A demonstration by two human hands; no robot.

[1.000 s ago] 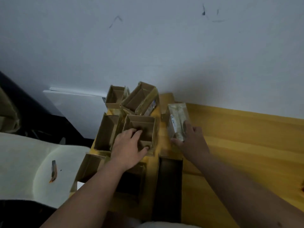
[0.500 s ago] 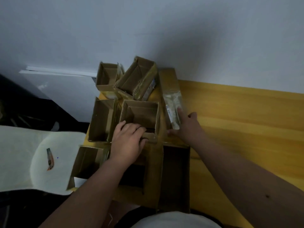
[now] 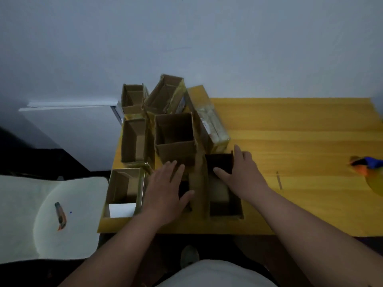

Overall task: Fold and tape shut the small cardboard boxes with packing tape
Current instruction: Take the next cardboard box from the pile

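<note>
The yellow table (image 3: 290, 129) carried a crowd of open cardboard boxes on its left end. The left hand (image 3: 165, 187) lay flat, fingers straight and spread, over a dark open box (image 3: 185, 190) near the table's front edge. The right hand (image 3: 240, 172) gripped the far right corner of the neighbouring open box (image 3: 224, 195), thumb inside, fingers outside. The hands were apart, a cardboard wall between them. Behind them, toward the table's back, stood a taller open box (image 3: 175, 137), with more boxes packed close around it. A taped box (image 3: 211, 123) leaned just behind the right hand. A box holding white paper (image 3: 122, 193) sat at the table's front left corner. Off the table's left side, a utility knife (image 3: 60, 218) lay on a pale chair seat (image 3: 24, 214). At the table's right end lay a blurred orange-and-blue object (image 3: 366, 163).
</note>
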